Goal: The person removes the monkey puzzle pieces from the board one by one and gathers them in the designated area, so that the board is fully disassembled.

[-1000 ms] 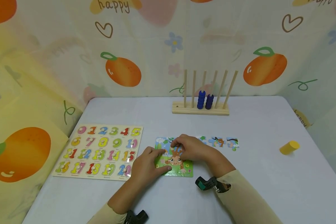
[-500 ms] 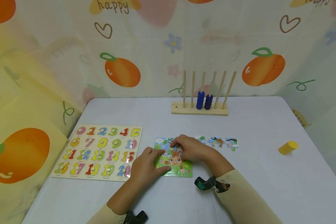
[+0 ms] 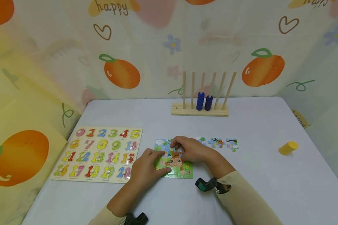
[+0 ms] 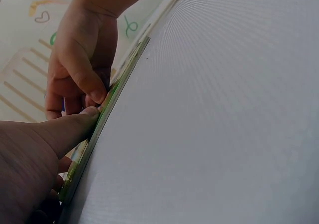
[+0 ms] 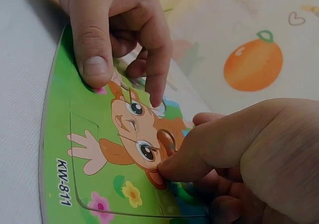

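A jigsaw puzzle (image 3: 186, 172) with a big-eyed brown monkey on green lies on the white table. My left hand (image 3: 145, 165) is at its left side, thumb and index finger spread and pressing on the picture; in the right wrist view the left thumb (image 5: 95, 67) rests beside the monkey's face. My right hand (image 3: 192, 149) bends over the upper part of the puzzle with curled fingers. Its thumb (image 5: 172, 168) touches the monkey's ear, and its other fingertips are partly hidden. I cannot tell whether it pinches a piece. Loose jigsaw pieces (image 3: 217, 143) lie in a row behind the right hand.
A number board (image 3: 62, 178) with knobbed numerals from 0 to 20 lies to the left. At the back stands a wooden peg rack (image 3: 180, 111) with blue beads (image 3: 200, 101) and darker beads (image 3: 208, 103). A yellow cylinder (image 3: 288, 148) is on the right.
The whole head view has shifted slightly left and down. Both hands keep their places on the puzzle, and no piece has visibly moved.
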`<state>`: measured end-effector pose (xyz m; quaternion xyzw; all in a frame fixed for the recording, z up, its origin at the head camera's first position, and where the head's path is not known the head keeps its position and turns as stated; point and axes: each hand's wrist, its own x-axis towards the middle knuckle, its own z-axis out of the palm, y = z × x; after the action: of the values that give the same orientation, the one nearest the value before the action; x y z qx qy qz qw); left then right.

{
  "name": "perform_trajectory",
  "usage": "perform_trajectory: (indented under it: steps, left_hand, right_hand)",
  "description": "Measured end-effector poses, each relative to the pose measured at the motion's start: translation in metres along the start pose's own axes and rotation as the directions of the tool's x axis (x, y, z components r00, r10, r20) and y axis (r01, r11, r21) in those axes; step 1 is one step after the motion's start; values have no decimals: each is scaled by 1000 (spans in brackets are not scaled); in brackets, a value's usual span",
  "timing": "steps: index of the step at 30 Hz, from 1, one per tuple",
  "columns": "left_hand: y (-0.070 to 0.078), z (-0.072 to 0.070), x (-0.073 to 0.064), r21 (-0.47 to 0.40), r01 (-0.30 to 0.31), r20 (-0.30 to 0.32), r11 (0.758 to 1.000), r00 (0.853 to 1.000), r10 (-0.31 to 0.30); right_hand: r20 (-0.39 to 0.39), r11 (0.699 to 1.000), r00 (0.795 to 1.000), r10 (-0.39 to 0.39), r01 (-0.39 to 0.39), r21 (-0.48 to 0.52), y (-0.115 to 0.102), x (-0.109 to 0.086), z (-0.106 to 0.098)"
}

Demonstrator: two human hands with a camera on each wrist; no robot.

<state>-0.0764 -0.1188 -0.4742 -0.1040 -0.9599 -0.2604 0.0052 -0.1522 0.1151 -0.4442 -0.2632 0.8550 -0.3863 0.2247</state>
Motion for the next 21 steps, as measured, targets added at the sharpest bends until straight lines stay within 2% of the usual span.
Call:
perform_trajectory:
  steps: [10,21]
  left_hand:
    - [-1,0,1,6,-1,1,1000,1000,1]
    - [0,0,1,9,0,5,1000,1000,0]
  right_hand:
    - [49,987,998,-37,29,156,6,-2,-3]
    - [3,986,999,-49,48,161,6,-2,-1]
